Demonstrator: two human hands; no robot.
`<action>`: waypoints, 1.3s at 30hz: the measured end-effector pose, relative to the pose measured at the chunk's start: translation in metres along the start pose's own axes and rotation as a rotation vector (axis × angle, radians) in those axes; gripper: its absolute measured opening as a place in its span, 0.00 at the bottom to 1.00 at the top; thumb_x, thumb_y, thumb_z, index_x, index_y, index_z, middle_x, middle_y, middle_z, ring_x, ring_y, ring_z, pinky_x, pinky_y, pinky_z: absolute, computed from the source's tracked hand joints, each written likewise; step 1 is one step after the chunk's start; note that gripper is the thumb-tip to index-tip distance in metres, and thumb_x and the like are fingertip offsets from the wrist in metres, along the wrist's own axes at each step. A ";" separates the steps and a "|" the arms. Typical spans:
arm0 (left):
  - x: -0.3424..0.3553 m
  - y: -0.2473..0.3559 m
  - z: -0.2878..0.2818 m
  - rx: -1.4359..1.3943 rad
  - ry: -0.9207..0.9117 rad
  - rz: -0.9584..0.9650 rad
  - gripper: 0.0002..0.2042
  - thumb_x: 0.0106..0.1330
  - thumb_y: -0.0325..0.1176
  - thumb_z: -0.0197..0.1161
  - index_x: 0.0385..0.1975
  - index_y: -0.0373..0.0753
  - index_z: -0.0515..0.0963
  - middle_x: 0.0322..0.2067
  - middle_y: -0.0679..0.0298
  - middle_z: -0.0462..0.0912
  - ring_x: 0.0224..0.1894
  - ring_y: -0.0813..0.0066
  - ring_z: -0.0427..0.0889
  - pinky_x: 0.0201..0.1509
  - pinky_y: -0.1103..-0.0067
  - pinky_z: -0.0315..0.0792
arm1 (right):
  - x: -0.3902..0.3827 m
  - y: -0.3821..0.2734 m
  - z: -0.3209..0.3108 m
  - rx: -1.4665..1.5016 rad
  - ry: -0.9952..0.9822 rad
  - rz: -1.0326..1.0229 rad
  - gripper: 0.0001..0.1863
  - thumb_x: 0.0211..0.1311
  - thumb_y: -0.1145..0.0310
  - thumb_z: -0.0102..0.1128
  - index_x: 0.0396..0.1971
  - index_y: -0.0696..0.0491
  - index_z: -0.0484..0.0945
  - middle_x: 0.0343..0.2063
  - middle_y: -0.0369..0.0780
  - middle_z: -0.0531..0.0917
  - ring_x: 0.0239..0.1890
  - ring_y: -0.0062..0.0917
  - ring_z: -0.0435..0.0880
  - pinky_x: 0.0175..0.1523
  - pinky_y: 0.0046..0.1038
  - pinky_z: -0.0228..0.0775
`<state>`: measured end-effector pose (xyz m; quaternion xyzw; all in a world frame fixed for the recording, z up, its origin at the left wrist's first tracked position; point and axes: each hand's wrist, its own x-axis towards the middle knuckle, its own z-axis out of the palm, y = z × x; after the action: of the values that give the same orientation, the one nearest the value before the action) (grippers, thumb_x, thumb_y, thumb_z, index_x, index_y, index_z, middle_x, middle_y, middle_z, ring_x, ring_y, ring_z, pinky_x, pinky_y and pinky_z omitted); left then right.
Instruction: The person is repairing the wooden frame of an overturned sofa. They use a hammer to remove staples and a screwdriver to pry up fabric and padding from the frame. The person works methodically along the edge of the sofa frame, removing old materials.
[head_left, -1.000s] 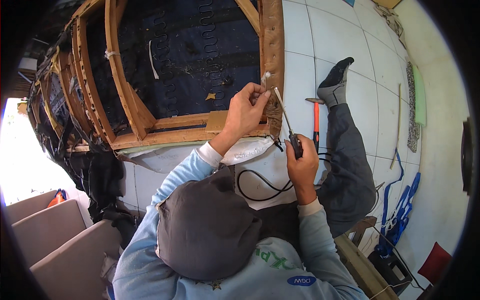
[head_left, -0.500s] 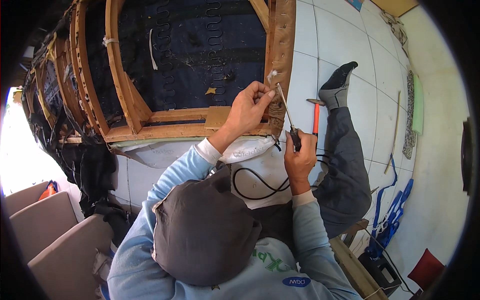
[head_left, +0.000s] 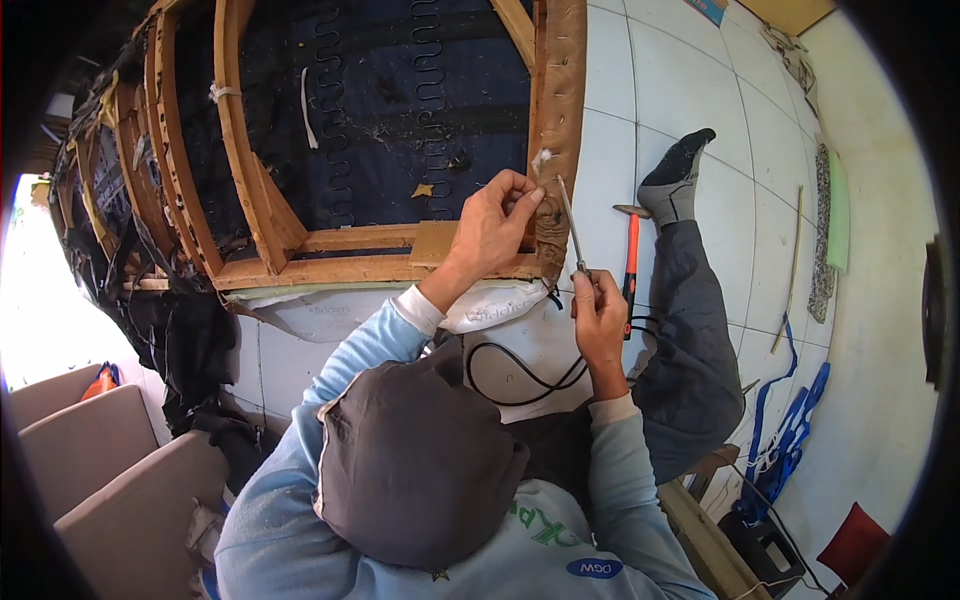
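My right hand (head_left: 598, 318) grips a screwdriver (head_left: 571, 225), its handle mostly hidden in the fist. The long metal shaft points away from me, and its tip lies at the brown leather-like cover (head_left: 565, 100) along the right side of a wooden furniture frame (head_left: 350, 268). My left hand (head_left: 492, 222) reaches over the frame's near right corner. Its thumb and forefinger are pinched together at the cover's inner edge, near the screwdriver tip; what is between them is too small to make out. A white tuft of stuffing (head_left: 542, 160) sticks up just beyond.
An orange-handled hammer (head_left: 632, 262) lies on the tiled floor by my outstretched right leg (head_left: 690, 340). Wavy springs (head_left: 428, 80) cross the frame's dark interior. A black cable (head_left: 525, 375) loops before me. Beige cushioned panels (head_left: 140, 500) stand at left, blue straps (head_left: 790, 430) at right.
My right hand has turned and closed further around the screwdriver's handle, and the shaft stands a little steeper. The left hand stays nearly in place.
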<state>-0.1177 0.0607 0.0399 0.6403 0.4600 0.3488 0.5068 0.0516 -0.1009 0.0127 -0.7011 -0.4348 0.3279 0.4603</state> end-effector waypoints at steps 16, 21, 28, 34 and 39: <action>-0.004 -0.012 0.018 -0.205 0.100 0.114 0.14 0.85 0.39 0.60 0.50 0.32 0.80 0.32 0.66 0.83 0.35 0.81 0.77 0.42 0.77 0.77 | 0.114 0.080 0.053 0.120 0.025 -0.175 0.28 0.88 0.56 0.44 0.28 0.61 0.77 0.18 0.47 0.74 0.23 0.33 0.72 0.34 0.41 0.68; -0.009 0.005 -0.002 -0.098 0.063 0.053 0.15 0.82 0.39 0.64 0.51 0.31 0.80 0.33 0.65 0.83 0.35 0.82 0.80 0.43 0.78 0.79 | 0.084 0.028 0.049 0.132 0.094 -0.171 0.24 0.87 0.56 0.46 0.36 0.61 0.79 0.24 0.50 0.81 0.26 0.39 0.80 0.37 0.41 0.71; -0.001 0.014 0.012 -0.028 0.036 0.028 0.19 0.73 0.44 0.77 0.44 0.33 0.80 0.30 0.70 0.84 0.31 0.86 0.78 0.36 0.81 0.76 | 0.005 0.022 0.025 -0.336 0.300 -0.269 0.10 0.76 0.68 0.67 0.48 0.58 0.83 0.37 0.47 0.86 0.39 0.45 0.86 0.44 0.42 0.77; 0.012 0.020 0.015 0.076 0.040 -0.039 0.24 0.66 0.48 0.83 0.36 0.34 0.77 0.26 0.67 0.79 0.28 0.82 0.74 0.33 0.78 0.75 | 0.008 0.015 0.020 -0.389 0.333 -0.328 0.12 0.76 0.66 0.68 0.49 0.59 0.83 0.37 0.46 0.86 0.39 0.45 0.86 0.45 0.42 0.77; 0.013 0.019 0.014 0.034 0.038 -0.047 0.25 0.65 0.50 0.84 0.34 0.35 0.77 0.24 0.66 0.80 0.27 0.80 0.75 0.33 0.77 0.75 | 0.016 0.016 0.015 -0.378 0.283 -0.320 0.13 0.76 0.65 0.69 0.50 0.59 0.84 0.37 0.47 0.87 0.38 0.46 0.87 0.45 0.43 0.78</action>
<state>-0.0961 0.0675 0.0548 0.6310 0.4901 0.3411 0.4952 0.0503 -0.0847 -0.0085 -0.7357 -0.5250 0.0630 0.4233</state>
